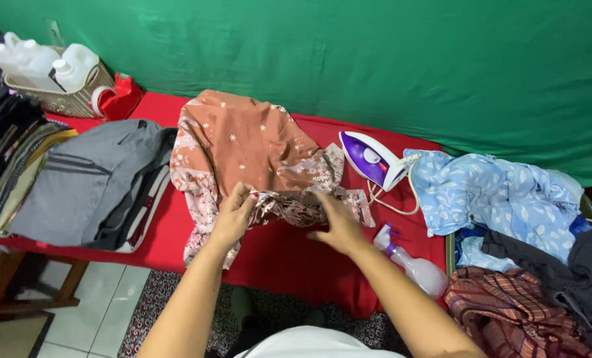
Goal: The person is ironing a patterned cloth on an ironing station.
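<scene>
Two bare hands work on a piece of cloth on a table with a red cover (289, 255). Behind everything hangs a big green sheet (375, 59), the biggest thing here. The red table runs from left to right under all the other things.

On the right sits a big heap of clothes (521, 245), with a light blue flowery one on top, a dark grey one and a brown striped one lower down. On the left lies a stack of folded clothes (90, 182), with a grey one on top.

In the middle of the table lies the brown flowery shirt (243, 142), spread out with little white flowers on it. Its near edge is bunched up between the two hands. The left hand (233, 215) pinches that edge with closed fingers. The right hand (339, 222) lies on the bunched cloth just beside it, and its fingers seem to hold the cloth too.

At the back left stands a woven basket (70, 99) with white plastic jugs (44, 63) in it. A red bag (117, 99) leans next to it.

A purple and white iron (370, 159) rests just right of the shirt, with its white cord (395, 202) looping down. A small clear spray bottle (415, 268) with a purple top lies near the right arm.
</scene>
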